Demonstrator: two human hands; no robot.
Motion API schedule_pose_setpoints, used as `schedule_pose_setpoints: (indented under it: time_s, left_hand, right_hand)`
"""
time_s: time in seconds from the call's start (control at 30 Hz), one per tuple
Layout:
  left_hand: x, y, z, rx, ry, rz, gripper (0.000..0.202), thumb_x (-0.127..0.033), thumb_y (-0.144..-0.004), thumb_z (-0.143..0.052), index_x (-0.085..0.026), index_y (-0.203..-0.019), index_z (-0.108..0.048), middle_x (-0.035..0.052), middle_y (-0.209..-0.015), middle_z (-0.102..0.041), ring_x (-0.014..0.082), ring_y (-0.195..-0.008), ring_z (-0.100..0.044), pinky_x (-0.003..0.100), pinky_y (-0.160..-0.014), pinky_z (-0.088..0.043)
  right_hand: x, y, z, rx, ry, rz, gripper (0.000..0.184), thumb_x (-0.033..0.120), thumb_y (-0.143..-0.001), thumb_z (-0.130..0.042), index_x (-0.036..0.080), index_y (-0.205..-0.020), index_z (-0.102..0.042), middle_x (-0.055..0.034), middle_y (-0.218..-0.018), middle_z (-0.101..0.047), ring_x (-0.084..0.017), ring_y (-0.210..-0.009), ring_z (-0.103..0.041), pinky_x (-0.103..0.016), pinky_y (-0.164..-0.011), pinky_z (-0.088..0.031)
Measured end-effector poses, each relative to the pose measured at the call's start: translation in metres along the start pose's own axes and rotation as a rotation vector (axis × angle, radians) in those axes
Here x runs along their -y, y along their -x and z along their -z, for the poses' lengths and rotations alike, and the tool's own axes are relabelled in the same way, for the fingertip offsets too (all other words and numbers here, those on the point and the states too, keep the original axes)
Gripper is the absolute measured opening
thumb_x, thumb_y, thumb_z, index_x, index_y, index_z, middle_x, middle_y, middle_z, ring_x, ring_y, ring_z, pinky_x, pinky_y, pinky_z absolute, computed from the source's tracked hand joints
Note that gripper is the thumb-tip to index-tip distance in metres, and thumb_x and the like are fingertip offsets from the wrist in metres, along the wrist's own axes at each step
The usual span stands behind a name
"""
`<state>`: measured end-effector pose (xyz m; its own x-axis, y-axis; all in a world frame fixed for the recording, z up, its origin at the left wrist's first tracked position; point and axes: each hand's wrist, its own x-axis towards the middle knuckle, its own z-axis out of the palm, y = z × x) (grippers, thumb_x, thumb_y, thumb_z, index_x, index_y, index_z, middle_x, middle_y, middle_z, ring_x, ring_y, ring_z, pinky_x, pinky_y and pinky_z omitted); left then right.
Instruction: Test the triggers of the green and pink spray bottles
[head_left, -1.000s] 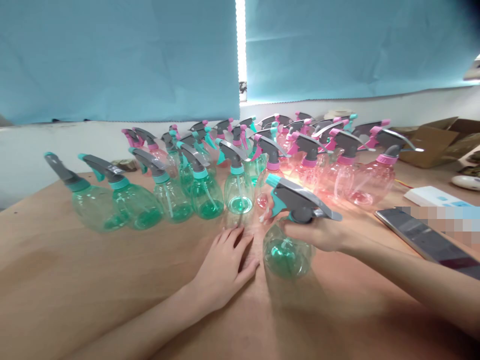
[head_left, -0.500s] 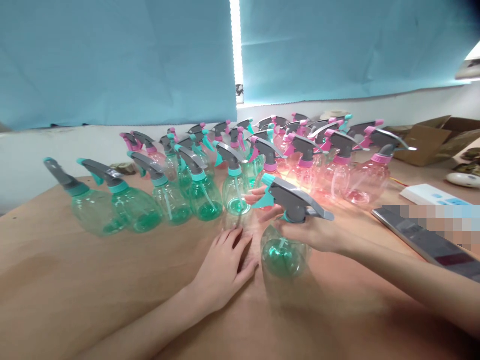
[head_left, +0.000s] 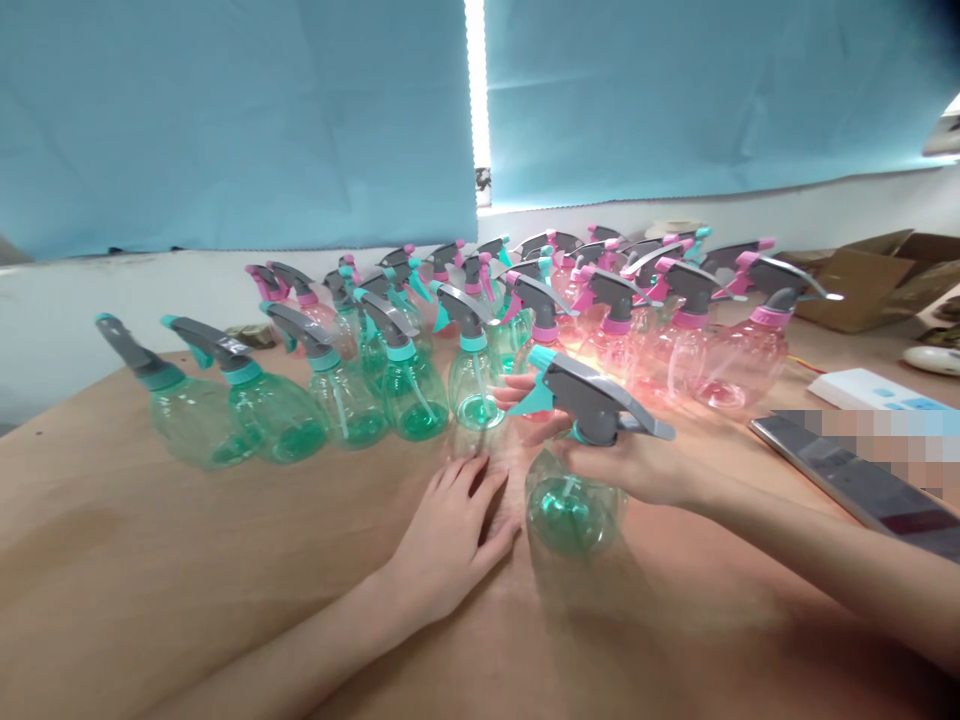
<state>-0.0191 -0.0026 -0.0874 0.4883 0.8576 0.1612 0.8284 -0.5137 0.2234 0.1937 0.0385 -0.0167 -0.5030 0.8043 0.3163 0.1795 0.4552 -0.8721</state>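
My right hand point(head_left: 622, 465) grips the neck of a green spray bottle point(head_left: 574, 510) with a grey and teal trigger head point(head_left: 592, 400). The bottle stands upright on the wooden table point(head_left: 187, 560), and my fingers reach round the trigger. Just left of the bottle, my left hand point(head_left: 450, 545) lies flat on the table with fingers stretched out, holding nothing. Behind both hands stand several green spray bottles point(head_left: 409, 385) on the left and several pink spray bottles point(head_left: 739, 355) on the right.
A dark flat tablet-like slab point(head_left: 847, 480) and a white box point(head_left: 862, 390) lie at the right. Cardboard boxes point(head_left: 862, 275) sit at the far right. Blue curtains point(head_left: 225, 120) hang behind a white ledge.
My right hand's fingers have shifted from beneath the trigger to stretch forward beside it. The bottle and my left hand stay in place.
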Motion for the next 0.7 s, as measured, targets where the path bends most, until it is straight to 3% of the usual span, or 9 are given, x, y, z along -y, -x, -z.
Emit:
schedule_pose_setpoints:
  time_s: [0.3, 0.53, 0.7]
  left_hand:
    - [-0.0009, -0.0002, 0.0011, -0.017, 0.007, -0.001, 0.044, -0.039, -0.095, -0.051, -0.018, -0.133, -0.052, 0.0151, -0.138, -0.052, 0.033, -0.127, -0.047, 0.053, -0.104, -0.039]
    - [-0.0006, -0.0003, 0.0002, 0.006, -0.003, 0.004, 0.045, -0.04, -0.095, -0.05, -0.017, -0.134, -0.052, 0.0157, -0.14, -0.05, 0.0324, -0.129, -0.044, 0.053, -0.106, -0.037]
    - [-0.0003, -0.0004, 0.0007, 0.007, -0.002, 0.004, 0.045, -0.039, -0.095, -0.051, -0.015, -0.134, -0.053, 0.0166, -0.139, -0.051, 0.0331, -0.128, -0.045, 0.053, -0.106, -0.038]
  right_hand:
    - [0.001, -0.0012, 0.0002, 0.024, -0.042, 0.023, 0.053, 0.013, -0.072, -0.052, 0.03, -0.121, -0.062, 0.0004, -0.112, -0.072, -0.023, -0.095, -0.07, -0.039, -0.09, -0.055]
    - [0.0013, -0.0008, 0.001, 0.051, -0.034, 0.017, 0.044, 0.017, -0.074, -0.053, 0.031, -0.113, -0.066, 0.0004, -0.098, -0.074, -0.024, -0.094, -0.07, -0.041, -0.091, -0.054]
    - [-0.0022, -0.0004, 0.0016, 0.071, -0.036, 0.028, 0.049, 0.014, -0.075, -0.051, 0.033, -0.119, -0.063, 0.0013, -0.103, -0.073, -0.023, -0.096, -0.069, -0.043, -0.092, -0.053]
